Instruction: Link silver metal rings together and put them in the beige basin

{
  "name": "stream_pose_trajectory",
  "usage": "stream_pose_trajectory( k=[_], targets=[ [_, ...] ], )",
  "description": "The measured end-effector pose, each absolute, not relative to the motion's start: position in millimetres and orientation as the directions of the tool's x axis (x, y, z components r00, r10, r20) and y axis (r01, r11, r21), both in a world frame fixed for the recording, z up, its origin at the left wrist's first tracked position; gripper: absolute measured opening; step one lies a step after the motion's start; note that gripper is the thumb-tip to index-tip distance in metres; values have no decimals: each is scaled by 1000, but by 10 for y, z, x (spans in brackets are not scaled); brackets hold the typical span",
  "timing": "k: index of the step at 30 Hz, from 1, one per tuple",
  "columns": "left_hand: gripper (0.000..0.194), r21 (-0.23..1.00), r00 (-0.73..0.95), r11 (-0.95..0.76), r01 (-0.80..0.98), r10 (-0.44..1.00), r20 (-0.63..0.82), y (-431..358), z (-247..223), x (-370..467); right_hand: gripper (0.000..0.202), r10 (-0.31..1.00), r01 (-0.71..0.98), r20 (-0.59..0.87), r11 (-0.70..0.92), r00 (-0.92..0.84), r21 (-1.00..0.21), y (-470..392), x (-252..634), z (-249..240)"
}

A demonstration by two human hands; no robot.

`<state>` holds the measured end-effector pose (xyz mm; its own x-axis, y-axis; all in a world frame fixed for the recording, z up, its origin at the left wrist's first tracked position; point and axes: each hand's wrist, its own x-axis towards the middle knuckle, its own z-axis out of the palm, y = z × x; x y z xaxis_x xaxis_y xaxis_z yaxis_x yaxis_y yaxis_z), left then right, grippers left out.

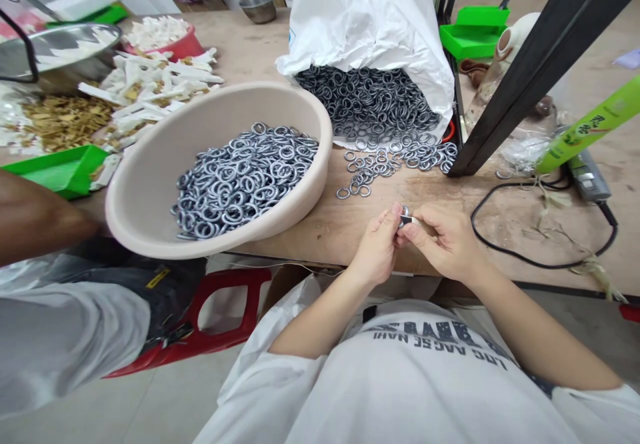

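Both my hands meet just above the table's front edge. My left hand is closed, its thumb and fingers pinching a small grey metal ring. My right hand pinches a small black piece against that ring; fingertips partly hide both. Loose grey rings lie on the table beyond my hands. They spill from a white sack lying open on its side. To the left, a large beige basin holds a heap of similar rings.
A black metal post slants up on the right, near a cable and power strip. Green trays, white pieces and a steel bowl stand farther back. Another person's arm is at left.
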<state>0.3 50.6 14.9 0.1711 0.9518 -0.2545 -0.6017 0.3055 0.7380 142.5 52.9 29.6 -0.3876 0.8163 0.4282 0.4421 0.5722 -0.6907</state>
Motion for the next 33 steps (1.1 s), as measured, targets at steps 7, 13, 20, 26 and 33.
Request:
stream_pose_trajectory(
  k=[7, 13, 20, 26, 33],
  targets=[
    [46, 732, 196, 303, -610, 953, -231, 547, 96, -43, 31, 843, 423, 357, 517, -402, -744, 511, 1378, 323],
    [49, 842, 348, 221, -492, 936, -42, 435, 24, -180, 40, 959, 251, 182, 235, -215, -939, 827, 1383, 58],
    [39, 906, 314, 176, -385, 948, -51, 353, -99, -621, 32, 901, 727, 149, 420, -408, -543, 1320, 898, 185],
    [33, 881, 231, 242, -407, 960, -157, 331, -131, -851, 24, 822, 795, 39, 562, -569, -228, 1571, 261, 117],
    [28, 817, 89, 248, -520, 967, -237, 450, -154, -784, 23, 916, 362, 81, 235, -392, -902, 1189, 727, 174]
  ],
)
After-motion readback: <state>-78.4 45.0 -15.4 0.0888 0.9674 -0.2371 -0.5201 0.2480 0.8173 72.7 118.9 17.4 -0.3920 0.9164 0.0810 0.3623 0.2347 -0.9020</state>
